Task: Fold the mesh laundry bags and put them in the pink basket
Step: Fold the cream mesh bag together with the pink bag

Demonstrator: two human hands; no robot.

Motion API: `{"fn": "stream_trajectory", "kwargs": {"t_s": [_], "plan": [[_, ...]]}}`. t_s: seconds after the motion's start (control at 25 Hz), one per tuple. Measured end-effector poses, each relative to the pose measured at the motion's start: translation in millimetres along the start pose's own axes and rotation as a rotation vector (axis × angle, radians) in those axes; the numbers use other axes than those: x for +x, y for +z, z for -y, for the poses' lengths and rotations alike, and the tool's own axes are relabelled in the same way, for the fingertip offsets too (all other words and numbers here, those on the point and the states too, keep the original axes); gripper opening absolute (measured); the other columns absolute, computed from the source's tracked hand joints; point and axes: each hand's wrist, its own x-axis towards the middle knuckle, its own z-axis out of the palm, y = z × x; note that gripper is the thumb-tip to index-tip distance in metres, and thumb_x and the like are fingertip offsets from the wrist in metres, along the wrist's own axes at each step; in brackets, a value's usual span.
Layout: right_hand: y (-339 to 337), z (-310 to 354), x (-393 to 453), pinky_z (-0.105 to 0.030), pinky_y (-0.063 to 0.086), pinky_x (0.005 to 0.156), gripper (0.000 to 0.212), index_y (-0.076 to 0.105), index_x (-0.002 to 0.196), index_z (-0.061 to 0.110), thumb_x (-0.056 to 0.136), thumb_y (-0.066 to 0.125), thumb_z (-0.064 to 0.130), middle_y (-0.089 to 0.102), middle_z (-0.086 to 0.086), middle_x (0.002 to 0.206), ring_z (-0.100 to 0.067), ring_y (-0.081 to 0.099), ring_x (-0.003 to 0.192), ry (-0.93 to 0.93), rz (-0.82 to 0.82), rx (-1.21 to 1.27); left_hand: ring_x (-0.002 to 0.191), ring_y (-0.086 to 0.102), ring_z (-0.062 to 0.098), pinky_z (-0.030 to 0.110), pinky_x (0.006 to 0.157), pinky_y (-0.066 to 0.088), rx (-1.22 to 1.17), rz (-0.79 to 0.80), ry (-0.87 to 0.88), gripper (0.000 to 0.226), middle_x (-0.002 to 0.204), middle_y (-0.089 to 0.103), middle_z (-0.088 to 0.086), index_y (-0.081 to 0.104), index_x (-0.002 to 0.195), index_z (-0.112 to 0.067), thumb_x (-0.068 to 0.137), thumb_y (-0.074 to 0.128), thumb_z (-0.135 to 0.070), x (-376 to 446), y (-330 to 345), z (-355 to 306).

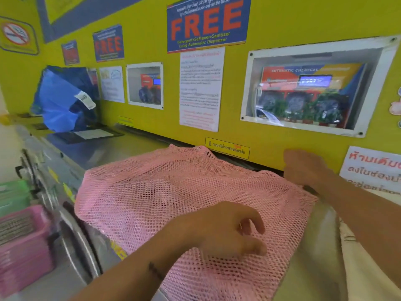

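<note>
A pink mesh laundry bag [156, 187] lies spread across the top of a steel washing machine [97, 148]. My left hand [225, 229] rests on the bag's near middle, fingers curled and slightly apart, pressing the mesh down. My right hand [303, 168] is at the bag's far right corner by the yellow wall; it seems to pinch the mesh edge there, though blur hides the fingers. The pink basket [23, 242] stands low at the left, in front of the machines.
A blue plastic bag [63, 101] sits on the machine top at the far left. The yellow wall [152, 127] with posters and glass panels runs along the back. A green basket [13, 192] is behind the pink one. A white cloth [368, 268] lies at the right.
</note>
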Motion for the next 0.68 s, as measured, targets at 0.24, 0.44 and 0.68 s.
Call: {"fn": "stream_trajectory", "kwargs": {"t_s": [0.24, 0.44, 0.68], "plan": [[-7, 7, -2, -0.039, 0.054, 0.088, 0.039, 0.063, 0.122, 0.015, 0.092, 0.039, 0.021, 0.058, -0.004, 0.132, -0.021, 0.06, 0.106, -0.188, 0.527, -0.014, 0.13, 0.039, 0.02, 0.051, 0.11, 0.033, 0.202, -0.001, -0.099, 0.062, 0.138, 0.042, -0.009, 0.046, 0.132, -0.043, 0.08, 0.047, -0.077, -9, 12, 9], [-53, 0, -41, -0.03, 0.046, 0.078, 0.061, 0.039, 0.145, 0.028, 0.088, 0.059, 0.018, 0.044, -0.001, 0.145, -0.012, 0.05, 0.098, -0.296, 0.6, -0.084, 0.121, 0.038, 0.018, 0.047, 0.106, 0.033, 0.179, -0.202, -0.035, 0.069, 0.13, 0.044, -0.007, 0.034, 0.138, -0.041, 0.08, 0.044, -0.077, -11, 34, -38], [-51, 8, -95, -0.03, 0.047, 0.095, 0.087, 0.004, 0.156, 0.028, 0.09, 0.061, 0.021, 0.032, -0.006, 0.156, -0.024, 0.047, 0.124, -0.347, 0.677, -0.125, 0.118, 0.048, 0.029, 0.043, 0.095, 0.045, 0.219, -0.097, -0.164, 0.072, 0.131, 0.047, 0.004, 0.015, 0.149, -0.034, 0.089, 0.056, -0.033, 9, 43, -33]]}}
